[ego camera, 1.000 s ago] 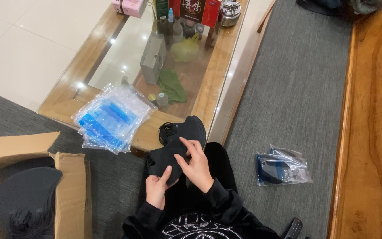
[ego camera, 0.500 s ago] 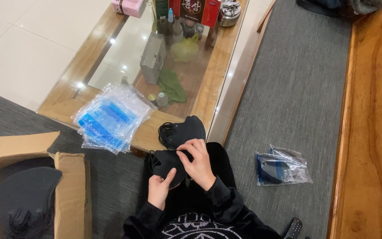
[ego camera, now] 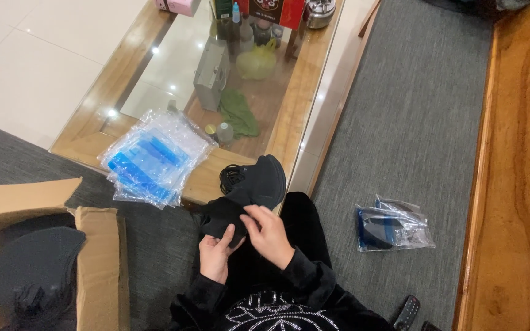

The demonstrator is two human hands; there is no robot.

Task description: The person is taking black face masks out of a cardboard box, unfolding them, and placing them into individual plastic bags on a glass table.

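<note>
Black velvety long sleeves, studded pattern on the chest.

Count, head view. Hands: two, left hand [ego camera: 216, 256] and right hand [ego camera: 269, 232], both on one black fabric face mask [ego camera: 222, 216]. One stack of black masks [ego camera: 259, 179] on the glass-topped wooden desk [ego camera: 292, 104]; number in stack cannot be told. One pile of clear-and-blue plastic sleeves [ego camera: 151, 158]. One open brown cardboard box [ego camera: 93, 257]. One filled plastic sleeve [ego camera: 392, 224] on the grey carpet. One black remote control [ego camera: 407, 312].
</note>
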